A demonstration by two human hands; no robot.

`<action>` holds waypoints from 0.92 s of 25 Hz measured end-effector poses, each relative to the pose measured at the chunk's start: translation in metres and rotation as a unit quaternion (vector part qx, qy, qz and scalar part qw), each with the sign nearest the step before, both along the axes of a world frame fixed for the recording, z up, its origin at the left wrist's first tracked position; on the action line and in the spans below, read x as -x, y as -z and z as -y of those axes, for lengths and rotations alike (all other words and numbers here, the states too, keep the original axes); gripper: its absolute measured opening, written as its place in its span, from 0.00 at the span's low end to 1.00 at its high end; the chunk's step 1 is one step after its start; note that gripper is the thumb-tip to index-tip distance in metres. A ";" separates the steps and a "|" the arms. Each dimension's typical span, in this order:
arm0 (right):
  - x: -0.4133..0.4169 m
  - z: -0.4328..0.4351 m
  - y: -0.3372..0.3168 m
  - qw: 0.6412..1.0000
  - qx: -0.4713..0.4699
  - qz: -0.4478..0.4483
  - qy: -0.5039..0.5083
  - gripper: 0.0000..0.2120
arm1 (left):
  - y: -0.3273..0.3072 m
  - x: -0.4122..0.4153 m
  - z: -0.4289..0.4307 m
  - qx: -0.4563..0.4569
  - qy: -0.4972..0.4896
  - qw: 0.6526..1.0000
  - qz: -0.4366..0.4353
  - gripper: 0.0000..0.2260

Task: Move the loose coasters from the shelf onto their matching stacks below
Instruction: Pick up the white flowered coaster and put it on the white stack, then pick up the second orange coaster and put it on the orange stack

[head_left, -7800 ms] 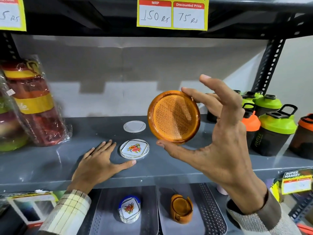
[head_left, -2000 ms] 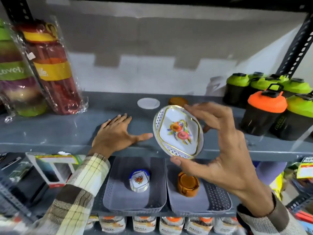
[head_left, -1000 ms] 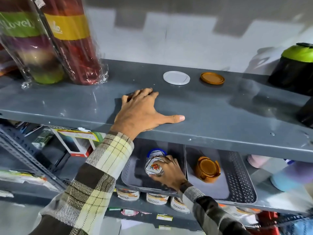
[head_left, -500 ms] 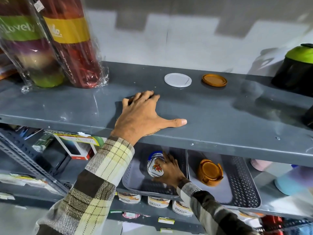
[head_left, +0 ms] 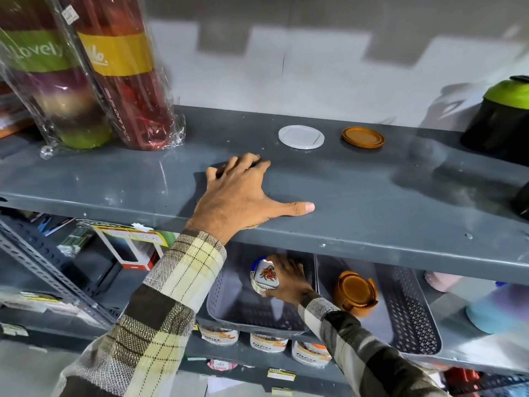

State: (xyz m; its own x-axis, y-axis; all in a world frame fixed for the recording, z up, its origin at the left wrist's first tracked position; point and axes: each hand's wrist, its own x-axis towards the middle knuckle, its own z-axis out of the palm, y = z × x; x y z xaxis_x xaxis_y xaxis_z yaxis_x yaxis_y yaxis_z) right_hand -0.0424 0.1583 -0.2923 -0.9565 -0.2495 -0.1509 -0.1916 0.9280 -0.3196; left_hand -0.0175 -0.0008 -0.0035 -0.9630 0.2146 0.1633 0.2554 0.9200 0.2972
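The right hand (head_left: 289, 282) has its grip around the flower coaster (head_left: 266, 275), on top of its stack in the gray tray (head_left: 229, 299). Line it up flat, then let go gently. The left hand (head_left: 243, 196) lies flat and spread on the shelf (head_left: 372, 196), holding nothing.

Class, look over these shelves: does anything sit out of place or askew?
Yes. A white coaster and an orange coaster lie loose on the upper shelf, away from their stacks below. The floral stack leans tilted under the right hand.

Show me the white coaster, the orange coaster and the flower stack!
white coaster (head_left: 301, 136), head view, middle of its top.
orange coaster (head_left: 363, 137), head view, middle of its top.
flower stack (head_left: 267, 274), head view, flower picture on top.
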 end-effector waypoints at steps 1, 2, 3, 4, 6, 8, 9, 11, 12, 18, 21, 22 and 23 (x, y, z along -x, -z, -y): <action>-0.001 -0.002 -0.003 1.000 0.005 0.007 -0.002 0.45 | -0.001 0.000 0.000 0.000 -0.001 1.000 0.002 0.54; -0.003 -0.004 -0.008 1.000 0.012 0.014 -0.004 0.47 | -0.002 0.000 -0.001 0.000 -0.002 1.000 0.005 0.55; -0.006 -0.006 -0.014 1.000 0.019 0.016 -0.006 0.48 | -0.002 -0.001 -0.001 0.000 -0.003 1.000 0.008 0.55; -0.012 -0.009 -0.023 0.999 0.031 0.008 -0.006 0.47 | -0.002 -0.001 0.000 -0.001 -0.002 1.000 0.010 0.55; -0.032 -0.012 -0.048 0.997 0.063 -0.036 -0.011 0.40 | -0.003 -0.002 0.000 0.000 0.000 1.000 0.015 0.55; -0.062 -0.012 -0.081 0.990 0.100 -0.097 -0.019 0.31 | -0.003 -0.002 0.000 0.012 0.001 1.000 0.023 0.55; -0.081 -0.012 -0.100 0.983 0.124 -0.136 -0.021 0.27 | -0.002 -0.002 0.001 0.022 0.001 0.999 0.030 0.55; -0.118 -0.015 -0.141 0.953 0.163 -0.254 -0.020 0.21 | -0.002 -0.002 0.000 0.039 0.000 0.998 0.040 0.56; -0.136 -0.018 -0.164 0.931 0.182 -0.317 -0.014 0.18 | -0.001 -0.003 0.000 0.046 -0.001 0.998 0.042 0.57; -0.187 -0.040 -0.276 0.775 0.232 -0.587 -0.021 0.13 | -0.001 -0.008 -0.001 0.068 0.003 0.996 0.058 0.60; -0.185 -0.057 -0.316 0.733 0.223 -0.642 -0.023 0.14 | -0.004 -0.009 -0.002 0.057 0.006 0.996 0.063 0.61; -0.182 -0.062 -0.326 0.727 0.214 -0.652 -0.016 0.16 | -0.005 -0.009 -0.002 0.053 0.006 0.997 0.061 0.62; -0.177 -0.067 -0.335 0.727 0.207 -0.655 -0.008 0.18 | -0.004 -0.009 -0.002 0.050 0.004 0.997 0.058 0.62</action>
State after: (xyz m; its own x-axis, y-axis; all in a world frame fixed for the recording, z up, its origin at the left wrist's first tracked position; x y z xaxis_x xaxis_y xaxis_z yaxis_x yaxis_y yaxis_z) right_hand 0.1345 0.2250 0.0426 -0.2088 -0.0263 0.9776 -0.5925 0.7987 -0.1051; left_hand -0.0088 0.0014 0.0006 -0.9722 0.2325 0.0292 0.2328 0.9446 0.2316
